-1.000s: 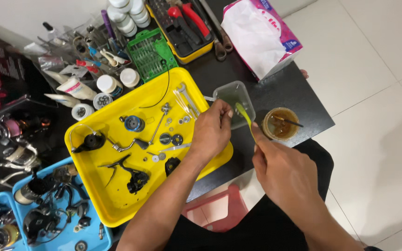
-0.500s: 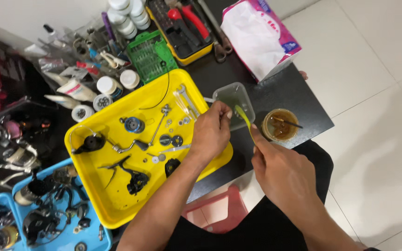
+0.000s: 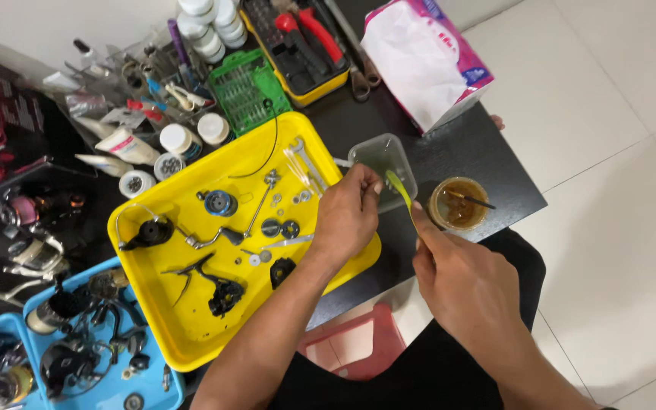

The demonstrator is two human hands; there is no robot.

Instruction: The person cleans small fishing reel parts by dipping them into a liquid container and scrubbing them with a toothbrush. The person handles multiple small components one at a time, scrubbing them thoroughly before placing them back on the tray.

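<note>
Green-handled brush [image 3: 399,190], slim, held in the right hand [image 3: 461,285] with fingers closed around its lower end; tip points up toward the clear plastic container [image 3: 386,162] on the black table [image 3: 487,163]. Left hand [image 3: 347,216] pinched shut on something small at its fingertips, just over the container's near edge; the part itself is too small to identify. Brush tip and pinched part sit close together, above the gap between container and yellow tray [image 3: 191,334].

Judgement on doing this step well: keep the left hand steady and low over the container so anything that drips or slips lands inside it, not on the table. Short, light strokes with the brush tip only; turn the part between the fingertips rather than re-gripping.

Surroundings: small round cup of brownish liquid [image 3: 458,203] just right of the brush, another brush or stick resting in it. Yellow tray holds dismantled fishing-reel parts: dark body pieces, a crank handle [image 3: 214,237], washers, gears, a wrench [image 3: 307,161]. Blue tray [image 3: 157,387] at lower left with more reel pieces. Behind: green bit holder [image 3: 248,91], yellow tool case [image 3: 305,45], white bottles, a tissue pack [image 3: 427,57].
</note>
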